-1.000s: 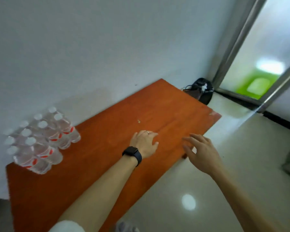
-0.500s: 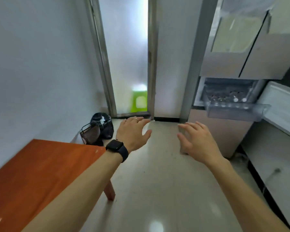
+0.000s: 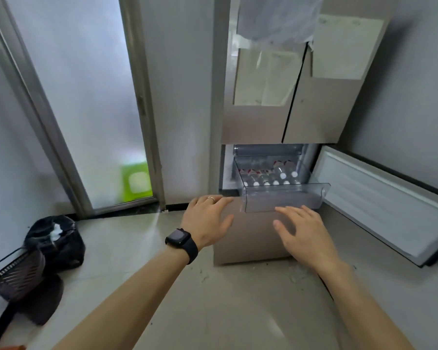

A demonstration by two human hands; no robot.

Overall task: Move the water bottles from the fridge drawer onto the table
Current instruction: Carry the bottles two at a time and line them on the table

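A clear plastic fridge drawer is pulled out of the fridge ahead of me. Several water bottles with white caps and red labels lie inside it. My left hand, with a black watch on the wrist, is stretched out with spread fingers just left of and below the drawer front, holding nothing. My right hand reaches out flat below the drawer's front wall, empty too. Of the table only a sliver of orange corner shows at the bottom left.
The open fridge door swings out on the right. A black wire basket and a dark bag sit on the floor at the left. A frosted glass door stands behind them. Pale floor tiles lie below my arms.
My view has swung from the orange table with its bottles round to the fridge. Both empty hands have moved forward and now hover close to the pulled-out drawer.
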